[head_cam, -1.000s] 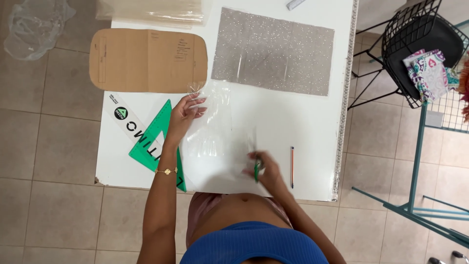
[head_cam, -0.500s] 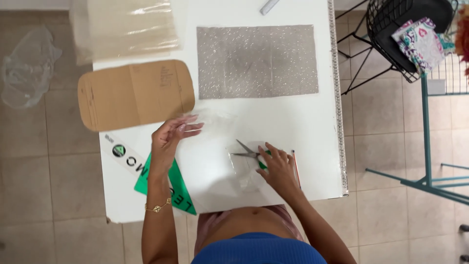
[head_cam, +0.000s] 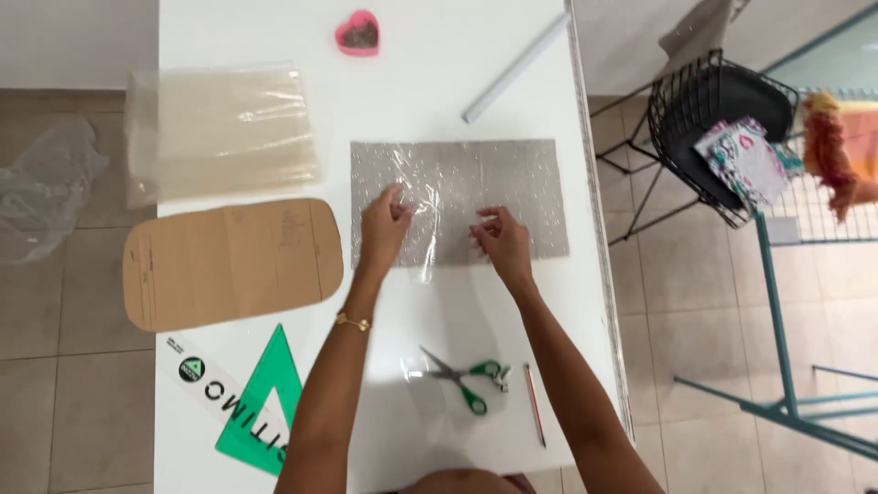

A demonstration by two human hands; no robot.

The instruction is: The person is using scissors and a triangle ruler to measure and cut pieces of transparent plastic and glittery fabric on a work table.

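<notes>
My left hand (head_cam: 384, 227) and my right hand (head_cam: 501, 240) each pinch a side of a clear plastic sheet (head_cam: 437, 212) and hold it flat over the silver glitter sheet (head_cam: 540, 197) in the middle of the white table (head_cam: 439, 101). The plastic wrinkles between my fingers and hangs past the glitter sheet's near edge. Green-handled scissors (head_cam: 466, 377) lie shut on the table near me, on a scrap of clear plastic. A thin pencil (head_cam: 535, 404) lies to their right.
A brown cardboard template (head_cam: 229, 263) lies left of the glitter sheet, a stack of clear plastic bags (head_cam: 224, 130) behind it. A green triangle ruler (head_cam: 261, 402), a pink heart-shaped box (head_cam: 358, 33) and a rolled white tube (head_cam: 517, 69) are on the table. A black wire chair (head_cam: 718, 128) stands right.
My right hand has let go of the scissors, which now lie on the table. Both hands have moved away from me with the clear plastic sheet and onto the glitter sheet.
</notes>
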